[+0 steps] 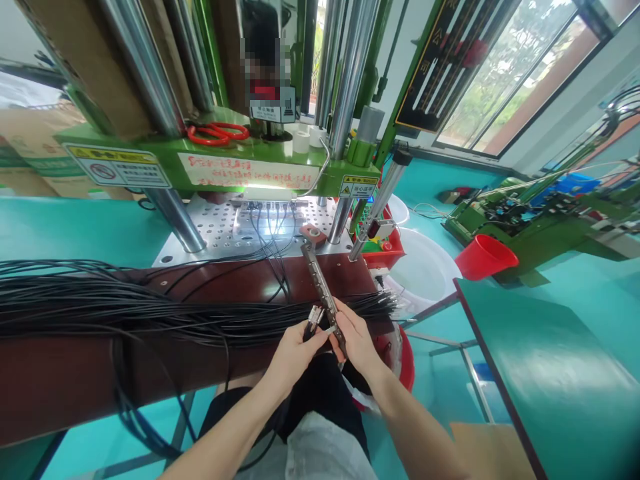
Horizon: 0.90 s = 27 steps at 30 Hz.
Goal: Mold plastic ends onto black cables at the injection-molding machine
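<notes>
Head view: my left grip [293, 353] is closed around cable ends [313, 321], my right grip [357, 339] around a metal strip [321, 283] slanting over black cables [195, 317] on the counter [55, 380]. Tilted carelessly, its far end could knock the reddish block [314, 235]; loose cables might snag.

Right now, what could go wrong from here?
1. The left grip bunches several cable ends; one could slip or bend against the metal bar in the right grip.
2. Cable loops hang off the table near the person's legs; they might snag and drag the big cable bundle.
</notes>
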Available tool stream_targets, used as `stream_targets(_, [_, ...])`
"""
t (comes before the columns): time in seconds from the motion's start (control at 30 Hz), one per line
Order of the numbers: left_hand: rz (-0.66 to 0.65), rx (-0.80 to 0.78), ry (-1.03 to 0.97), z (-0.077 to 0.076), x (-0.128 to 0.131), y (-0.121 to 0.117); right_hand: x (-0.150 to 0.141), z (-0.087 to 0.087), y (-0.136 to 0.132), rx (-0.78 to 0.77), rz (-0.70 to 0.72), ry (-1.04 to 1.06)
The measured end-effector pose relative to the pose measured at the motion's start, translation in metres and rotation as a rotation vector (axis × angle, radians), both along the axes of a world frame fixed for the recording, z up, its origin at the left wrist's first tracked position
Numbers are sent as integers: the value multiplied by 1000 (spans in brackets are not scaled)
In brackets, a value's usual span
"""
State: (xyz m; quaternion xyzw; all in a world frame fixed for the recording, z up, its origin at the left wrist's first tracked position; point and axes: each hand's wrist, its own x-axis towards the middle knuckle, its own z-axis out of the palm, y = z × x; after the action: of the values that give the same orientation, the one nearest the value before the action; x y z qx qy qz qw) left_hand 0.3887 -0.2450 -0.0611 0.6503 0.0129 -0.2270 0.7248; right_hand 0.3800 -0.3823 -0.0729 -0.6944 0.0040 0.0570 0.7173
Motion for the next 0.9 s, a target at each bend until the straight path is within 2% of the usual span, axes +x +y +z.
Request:
stream_targets(0.1, [2,35,-35,-5,-2,2,-3,1,4,-123,9,-46])
stream_targets(0.17, [1,44,-61,-7,-3,4,-3,1,5,-137,29,-51])
stream_targets(0.3, [106,28,-129,-4,0,11,-3,1,1,9,-13,-3])
stream_targets(0.37, [157,32,-102,0,2,14,-3,0,-1,69,-51,12])
stream_targets(0.47, [58,33,39,6,2,16,-4,-1,-3,99,-65,20])
stream_targets(0.57, [-43,18,141,10,1,16,-4,-3,-4,76,-20,-2])
stream_targets(0.77, [-45,-45,203,10,4,13,-3,-2,-6,19,68,-25])
stream_targets(0.9, [-19,-33,217,9,4,14,-4,-2,-5,-96,72,-55])
